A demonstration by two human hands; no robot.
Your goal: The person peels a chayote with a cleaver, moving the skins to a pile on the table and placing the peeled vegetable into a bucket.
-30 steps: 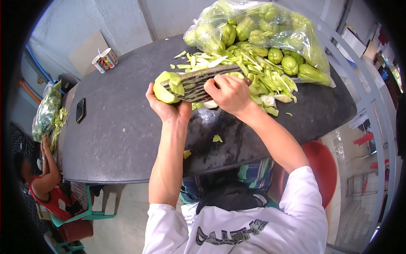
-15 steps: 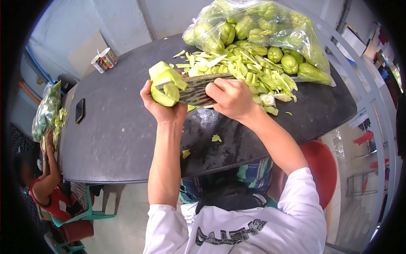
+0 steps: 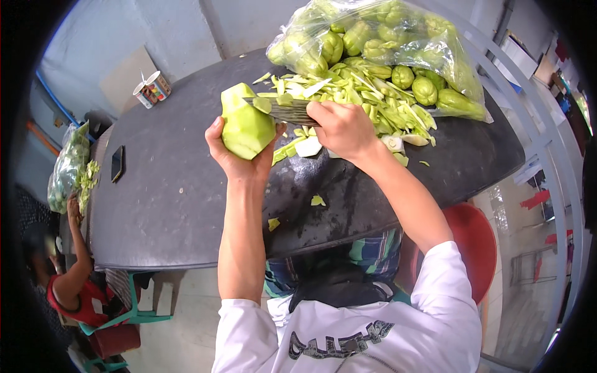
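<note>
A mostly peeled light-green chayote [image 3: 244, 127] rests in my left hand [image 3: 245, 158], whose fingers curl round its underside. My right hand [image 3: 345, 127] is closed on the handle end of a knife [image 3: 289, 113]. Its broad, dark, streaked blade points left, with the tip up against the chayote's upper right side. A small green slice [image 3: 262, 104] clings near the tip. Behind the knife spreads a pile of green peelings [image 3: 360, 93]. A pale cut piece [image 3: 308, 147] lies under the blade on the dark table [image 3: 168, 205].
A clear plastic bag [image 3: 379, 37] of chayotes stands beyond the peelings. Two cups [image 3: 151, 89] and a phone [image 3: 117, 163] are on the table's left part. At far left a person in red [image 3: 78, 295] handles greens by another bag [image 3: 69, 161]. A red chair [image 3: 469, 248] stands right.
The knife's blade has swung from across the chayote's front to its upper right side. The loose peel in front of the chayote is gone, showing its smooth face. The co-worker's arm has shifted.
</note>
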